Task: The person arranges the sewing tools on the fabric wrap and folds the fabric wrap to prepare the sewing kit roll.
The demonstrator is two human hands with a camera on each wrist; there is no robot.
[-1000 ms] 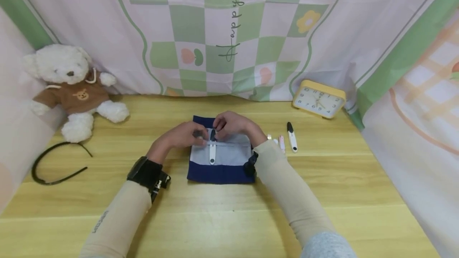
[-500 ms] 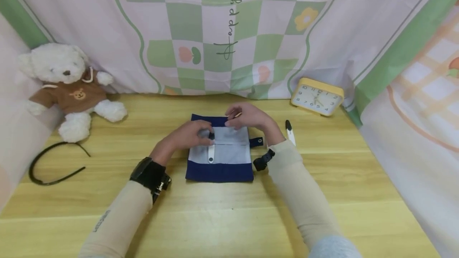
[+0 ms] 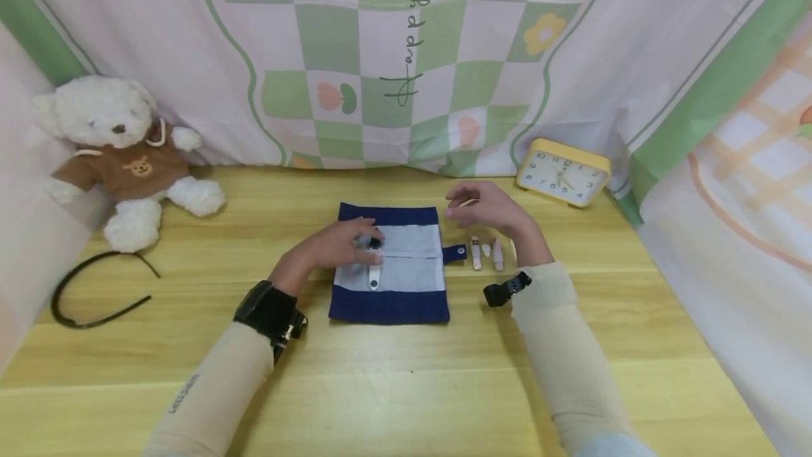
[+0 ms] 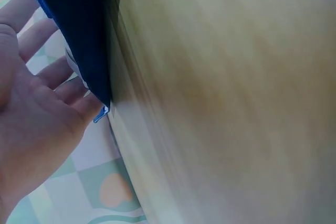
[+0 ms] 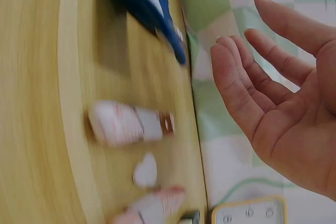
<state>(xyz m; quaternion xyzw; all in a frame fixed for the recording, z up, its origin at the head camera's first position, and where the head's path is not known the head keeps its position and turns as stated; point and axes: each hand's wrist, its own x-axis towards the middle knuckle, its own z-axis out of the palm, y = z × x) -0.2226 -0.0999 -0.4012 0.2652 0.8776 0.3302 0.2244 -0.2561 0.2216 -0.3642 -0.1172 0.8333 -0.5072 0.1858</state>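
Note:
A navy and grey fabric pouch (image 3: 388, 307) lies spread flat on the table, its snap strap (image 3: 454, 254) out to the right. On its grey part lies a slim white tool with a black end (image 3: 374, 278). My left hand (image 3: 333, 243) rests over that end, fingers loosely extended, hiding part of it. In the left wrist view the fingers reach past the navy cloth edge. My right hand (image 3: 491, 209) hovers right of the pouch, holding nothing. Near it lie two slim pink pieces, one (image 3: 476, 254) beside the strap and another (image 3: 497, 255), with a small white piece (image 3: 486, 250) between.
A yellow alarm clock (image 3: 563, 173) stands at the back right. To the left sit a white teddy bear (image 3: 127, 161) in a brown top and a black headband (image 3: 70, 312). A patterned curtain (image 3: 387, 132) hangs along the table's back edge.
My right hand has moved right, away from the pouch, uncovering the strap and pink pieces. It now hides the second white and black tool. My left hand has stayed over the first tool.

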